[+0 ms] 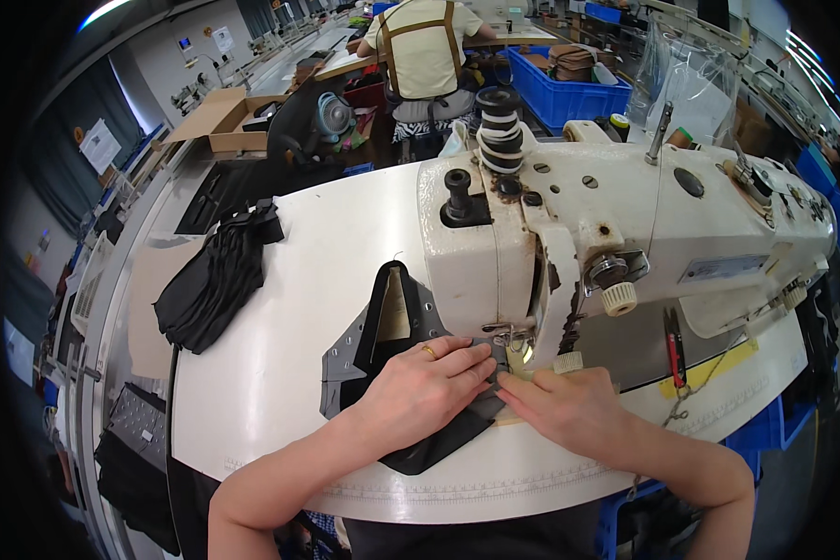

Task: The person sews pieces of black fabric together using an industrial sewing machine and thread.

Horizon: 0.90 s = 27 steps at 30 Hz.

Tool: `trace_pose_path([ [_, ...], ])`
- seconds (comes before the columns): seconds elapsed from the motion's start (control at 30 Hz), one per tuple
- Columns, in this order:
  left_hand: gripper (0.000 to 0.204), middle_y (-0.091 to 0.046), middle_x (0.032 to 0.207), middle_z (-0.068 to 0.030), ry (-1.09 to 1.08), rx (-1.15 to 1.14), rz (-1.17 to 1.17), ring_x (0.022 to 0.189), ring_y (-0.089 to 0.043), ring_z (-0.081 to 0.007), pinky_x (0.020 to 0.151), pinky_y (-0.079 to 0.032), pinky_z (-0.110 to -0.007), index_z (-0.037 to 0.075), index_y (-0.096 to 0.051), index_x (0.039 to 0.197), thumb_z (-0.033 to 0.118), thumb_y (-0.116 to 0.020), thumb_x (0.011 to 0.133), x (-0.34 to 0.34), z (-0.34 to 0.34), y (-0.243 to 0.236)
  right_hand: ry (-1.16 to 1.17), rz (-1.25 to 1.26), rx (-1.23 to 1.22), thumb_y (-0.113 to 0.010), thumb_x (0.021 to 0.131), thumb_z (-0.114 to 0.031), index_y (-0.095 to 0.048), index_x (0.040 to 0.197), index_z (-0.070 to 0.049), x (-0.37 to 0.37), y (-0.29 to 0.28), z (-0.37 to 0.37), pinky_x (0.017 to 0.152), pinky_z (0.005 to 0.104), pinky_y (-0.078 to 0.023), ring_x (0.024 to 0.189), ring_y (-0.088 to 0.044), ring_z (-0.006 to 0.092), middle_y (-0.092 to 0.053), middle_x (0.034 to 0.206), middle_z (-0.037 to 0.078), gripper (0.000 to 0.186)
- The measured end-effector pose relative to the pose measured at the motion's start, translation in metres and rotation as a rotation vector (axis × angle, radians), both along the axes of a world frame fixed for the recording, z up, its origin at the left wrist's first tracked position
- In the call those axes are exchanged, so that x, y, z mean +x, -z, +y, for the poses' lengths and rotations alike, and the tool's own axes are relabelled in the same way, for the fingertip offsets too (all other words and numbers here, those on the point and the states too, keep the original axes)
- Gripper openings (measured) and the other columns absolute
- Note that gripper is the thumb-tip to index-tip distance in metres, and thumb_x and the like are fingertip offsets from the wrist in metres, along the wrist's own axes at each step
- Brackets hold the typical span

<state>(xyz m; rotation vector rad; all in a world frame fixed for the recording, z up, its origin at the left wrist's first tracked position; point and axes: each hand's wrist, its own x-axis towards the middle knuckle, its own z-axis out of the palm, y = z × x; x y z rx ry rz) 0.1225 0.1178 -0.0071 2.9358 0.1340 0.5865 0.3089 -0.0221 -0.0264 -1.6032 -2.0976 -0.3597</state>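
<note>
Head view, looking down: my left hand (429,381), a gold-coloured ring (428,352) on one finger, lies over a folded black fabric piece (443,443), its fingers close together and pointing toward the needle area of a white industrial sewing machine (644,210). My right hand (569,403) rests just beside it, fingers narrowed and partly curled at the work's right edge; I cannot tell whether either hand pinches the cloth. The piece sits on the white worktable (317,261), its right end by the metal parts under the machine head, with grey panels (347,347) dotted with round metal-looking spots and a pale strip (397,313) inside its upper fold. Well to the left lies a bundle of black fabric (217,280), partly over brown card (154,327). Right of my right hand, red-and-black thread snips (674,347) reach onto yellow tape (719,366). Beyond the machine, a person (429,47) sits facing away, near a blue crate (569,98).
</note>
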Motion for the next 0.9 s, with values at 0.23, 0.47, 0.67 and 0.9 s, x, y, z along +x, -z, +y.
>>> trace_pose_path([
  [0.23,0.032,-0.064,0.117,-0.0163,0.017,0.331,0.337,0.104,-0.063,-0.0273,0.094,-0.050,-0.033,0.000,-0.070,0.110,0.015,-0.062,0.083,0.011,-0.009,-0.034,0.046,0.024,0.027,-0.076,0.083,-0.026,-0.073,0.103,-0.015,-0.002,0.005,0.001,0.041,0.0273,-0.043,0.049,-0.056,0.0110,-0.051,0.066,-0.003,0.023],
  [0.47,0.035,-0.060,0.112,-0.0216,-0.160,0.362,0.522,0.103,-0.061,-0.0269,0.083,-0.052,-0.032,-0.010,-0.065,0.109,0.013,-0.056,0.084,0.020,-0.043,-0.028,0.029,0.081,0.007,-0.075,0.083,-0.024,-0.072,0.099,-0.013,0.000,0.010,0.002,0.043,0.0297,-0.045,0.051,-0.058,0.0142,-0.052,0.064,-0.002,0.019],
  [0.67,0.031,-0.062,0.110,-0.0077,-0.211,0.071,0.051,0.091,-0.062,-0.0260,0.079,-0.054,-0.035,0.003,-0.069,0.111,0.002,-0.072,0.080,0.007,-0.030,0.003,0.082,0.206,0.054,-0.074,0.081,-0.019,-0.071,0.092,-0.012,0.006,0.010,0.001,0.043,0.0308,-0.046,0.057,-0.059,0.0163,-0.055,0.067,-0.001,0.014],
  [0.9,0.027,-0.062,0.104,-0.0102,-0.185,-0.007,-0.052,0.090,-0.061,-0.0302,0.077,-0.052,-0.036,0.002,-0.066,0.106,0.012,-0.075,0.083,0.008,-0.027,0.003,0.061,0.148,0.109,-0.069,0.072,-0.012,-0.066,0.091,-0.010,0.015,0.007,0.002,0.072,0.0331,-0.048,0.087,-0.054,0.0211,-0.059,0.089,0.002,0.020],
])
